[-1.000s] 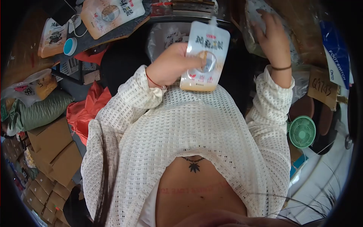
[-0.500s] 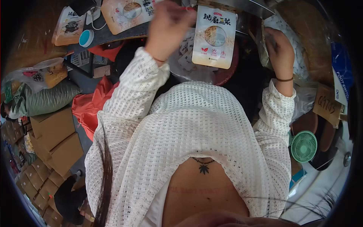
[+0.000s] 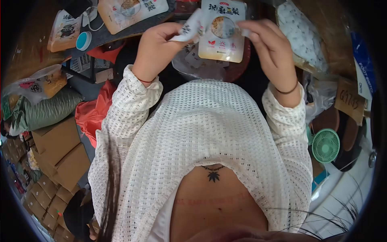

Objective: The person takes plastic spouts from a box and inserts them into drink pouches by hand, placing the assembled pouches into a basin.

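My left hand [image 3: 159, 46] is closed around a small white sachet with black print [image 3: 188, 29], just left of an upright printed pouch [image 3: 221, 52]. My right hand [image 3: 274, 48] has its thumb and fingertips pinched on a small white packet [image 3: 245, 33], in front of the pouch's right edge. The pouch has black lettering, a round picture of beans and pink icons; its top runs out of view. Below it, a clear plastic bag [image 3: 181, 66] with white sachets sits in a dark red basin [image 3: 240, 72].
A clear bag of small white packets [image 3: 300, 36] lies to the right. On the dark table at left are more printed pouches [image 3: 133, 14] and a blue-lidded jar [image 3: 84, 41]. A green fan [image 3: 325, 146], a red bag [image 3: 94, 111] and cardboard boxes [image 3: 56, 141] surround me.
My right hand has moved left from the bag of white packets to the pouch, with a small white packet pinched. My left hand has come down and left, now showing a white sachet.
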### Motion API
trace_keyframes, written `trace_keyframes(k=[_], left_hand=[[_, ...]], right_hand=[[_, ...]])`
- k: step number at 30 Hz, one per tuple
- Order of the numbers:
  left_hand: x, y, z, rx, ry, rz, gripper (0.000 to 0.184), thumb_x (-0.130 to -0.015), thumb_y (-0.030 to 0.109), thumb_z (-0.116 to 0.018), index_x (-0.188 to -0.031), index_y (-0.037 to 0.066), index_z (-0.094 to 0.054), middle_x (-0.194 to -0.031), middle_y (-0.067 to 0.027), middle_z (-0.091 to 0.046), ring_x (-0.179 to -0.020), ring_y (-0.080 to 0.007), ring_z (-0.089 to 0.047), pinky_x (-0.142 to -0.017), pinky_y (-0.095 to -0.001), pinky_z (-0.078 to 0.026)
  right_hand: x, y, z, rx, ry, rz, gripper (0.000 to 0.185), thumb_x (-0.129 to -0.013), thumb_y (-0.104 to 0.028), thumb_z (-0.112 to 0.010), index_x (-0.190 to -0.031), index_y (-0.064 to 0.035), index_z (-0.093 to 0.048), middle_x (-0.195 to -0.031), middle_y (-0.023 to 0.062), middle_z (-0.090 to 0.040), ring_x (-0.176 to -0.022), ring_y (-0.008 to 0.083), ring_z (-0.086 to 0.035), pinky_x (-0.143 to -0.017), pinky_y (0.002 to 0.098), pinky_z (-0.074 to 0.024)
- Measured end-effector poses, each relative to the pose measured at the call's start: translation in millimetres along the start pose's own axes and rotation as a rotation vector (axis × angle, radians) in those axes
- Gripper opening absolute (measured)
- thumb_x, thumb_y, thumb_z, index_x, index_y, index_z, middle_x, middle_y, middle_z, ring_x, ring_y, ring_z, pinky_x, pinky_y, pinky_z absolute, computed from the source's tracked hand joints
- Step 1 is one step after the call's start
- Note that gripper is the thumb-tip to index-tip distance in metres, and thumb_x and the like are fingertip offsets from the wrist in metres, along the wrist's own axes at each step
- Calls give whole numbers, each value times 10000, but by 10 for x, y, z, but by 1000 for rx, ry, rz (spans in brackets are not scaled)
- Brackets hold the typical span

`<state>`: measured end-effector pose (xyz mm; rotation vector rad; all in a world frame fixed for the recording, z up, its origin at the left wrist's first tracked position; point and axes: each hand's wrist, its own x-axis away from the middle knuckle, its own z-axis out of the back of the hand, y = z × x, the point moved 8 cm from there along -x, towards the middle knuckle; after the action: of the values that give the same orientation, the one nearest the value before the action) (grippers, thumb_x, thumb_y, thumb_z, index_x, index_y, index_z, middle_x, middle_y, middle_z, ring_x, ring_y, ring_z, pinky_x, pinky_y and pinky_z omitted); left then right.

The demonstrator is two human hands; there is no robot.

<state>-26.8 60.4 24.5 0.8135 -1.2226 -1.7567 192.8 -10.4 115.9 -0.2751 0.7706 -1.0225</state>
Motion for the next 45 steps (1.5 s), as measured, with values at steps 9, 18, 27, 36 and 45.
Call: trace_keyframes(k=[9, 18, 27, 36, 45], left_hand=[[143, 187, -757, 425, -354, 194, 281, -994, 245, -700, -1096, -16, -729, -967, -40, -747, -859, -73, -672, -783, -243, -536], [151, 60, -1118, 711, -539, 456, 276, -970, 107, -668, -1218, -13, -667, -1142, -99, -735, -996, -148, -711, -893, -295, -561], [130, 179, -1139, 596, -498, 220, 203, -999, 135, -644, -1162, 18, -677, -1029, 1, -712, -912, -73, -662, -808, -238, -525], [84, 104, -994, 287, -333, 109, 263, -1015, 220, -667, -1105, -21, -719, -968, -50, -743, -851, -74, -664, -797, -235, -540], [308, 242, -1268, 682, -515, 370, 366, -1019, 299, -658, -1193, -21, -689, -1060, -60, -740, -928, -90, -676, -843, -244, -541]], right_hand=[[-260, -160, 80, 131, -6, -39, 107, -950, -80, -642, -1032, -34, -693, -837, 163, -638, -780, 342, -629, -699, 388, -496], [93, 255, 359, 23, 62, -193, 213, -961, -89, -655, -1159, -12, -679, -1012, 96, -674, -907, 206, -650, -799, 305, -508], [281, -113, -281, 144, -58, -114, 273, -833, -156, -766, -1050, -57, -631, -951, 119, -661, -863, 330, -669, -714, 398, -543], [335, 269, 286, -444, 273, -260, 183, -1006, -69, -647, -1165, 17, -673, -979, 19, -692, -874, 76, -616, -791, 209, -489], [179, 124, 208, -21, 22, -195, 122, -979, -77, -685, -1068, 0, -715, -924, 12, -709, -812, 68, -615, -724, 205, -483]])
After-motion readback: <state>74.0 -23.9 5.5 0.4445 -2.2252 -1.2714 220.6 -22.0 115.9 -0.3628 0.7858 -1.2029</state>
